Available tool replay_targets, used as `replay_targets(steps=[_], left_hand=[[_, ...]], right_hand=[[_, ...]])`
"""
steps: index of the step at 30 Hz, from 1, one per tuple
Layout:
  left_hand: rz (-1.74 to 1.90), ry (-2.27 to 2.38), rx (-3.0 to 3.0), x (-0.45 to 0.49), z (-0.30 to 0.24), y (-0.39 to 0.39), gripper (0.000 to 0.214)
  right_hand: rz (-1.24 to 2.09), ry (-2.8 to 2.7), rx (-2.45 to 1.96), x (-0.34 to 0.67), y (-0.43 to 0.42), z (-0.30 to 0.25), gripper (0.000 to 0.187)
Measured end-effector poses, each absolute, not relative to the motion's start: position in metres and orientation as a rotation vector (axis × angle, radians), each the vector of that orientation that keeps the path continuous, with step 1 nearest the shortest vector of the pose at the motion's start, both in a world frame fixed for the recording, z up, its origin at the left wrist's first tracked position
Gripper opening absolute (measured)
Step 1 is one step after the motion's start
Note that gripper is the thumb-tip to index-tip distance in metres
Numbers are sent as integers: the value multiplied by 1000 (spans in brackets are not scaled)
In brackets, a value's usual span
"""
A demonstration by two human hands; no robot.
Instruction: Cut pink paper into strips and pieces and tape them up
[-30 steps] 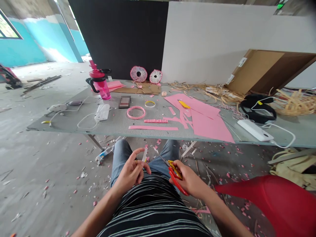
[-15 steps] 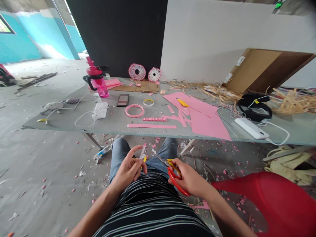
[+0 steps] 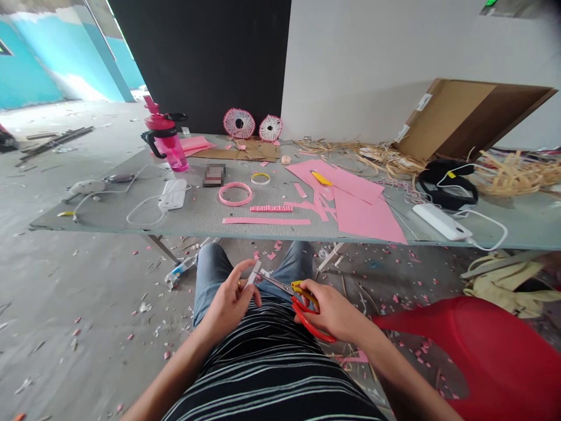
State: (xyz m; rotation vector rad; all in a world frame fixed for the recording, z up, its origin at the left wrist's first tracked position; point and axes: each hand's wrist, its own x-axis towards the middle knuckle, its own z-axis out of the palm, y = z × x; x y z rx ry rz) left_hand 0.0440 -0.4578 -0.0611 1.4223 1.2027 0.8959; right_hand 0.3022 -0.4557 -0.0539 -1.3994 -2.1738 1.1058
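My left hand [image 3: 230, 298] pinches a small pale paper strip [image 3: 253, 274] over my lap. My right hand [image 3: 333, 313] grips red and yellow scissors [image 3: 302, 304], whose blade tips reach the strip. Beyond my knees stands a grey table [image 3: 131, 219]. On it lie a long pink paper strip [image 3: 266, 221], a row of small pink pieces [image 3: 271, 209], a pink ring [image 3: 235, 193], a yellow ring [image 3: 260, 178] and pink paper sheets [image 3: 359, 210].
A pink water bottle [image 3: 165, 143], two pink woven discs [image 3: 239, 123], a white power strip [image 3: 173, 195], a power bank [image 3: 440, 221], black headphones [image 3: 447, 187], straw [image 3: 512, 175] and a cardboard box [image 3: 473, 114] are on the table. A red chair [image 3: 495, 356] is at my right. Paper scraps litter the floor.
The scissors have moved left, so their tips now meet the strip in my left hand. The view has tilted slightly upward and left.
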Motion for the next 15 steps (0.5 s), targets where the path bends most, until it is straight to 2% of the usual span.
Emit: replay_targets(steps=[15], left_hand=[[860, 1223, 1544, 44, -64, -458, 48]], right_hand=[[1123, -2141, -1389, 303, -455, -62, 21]])
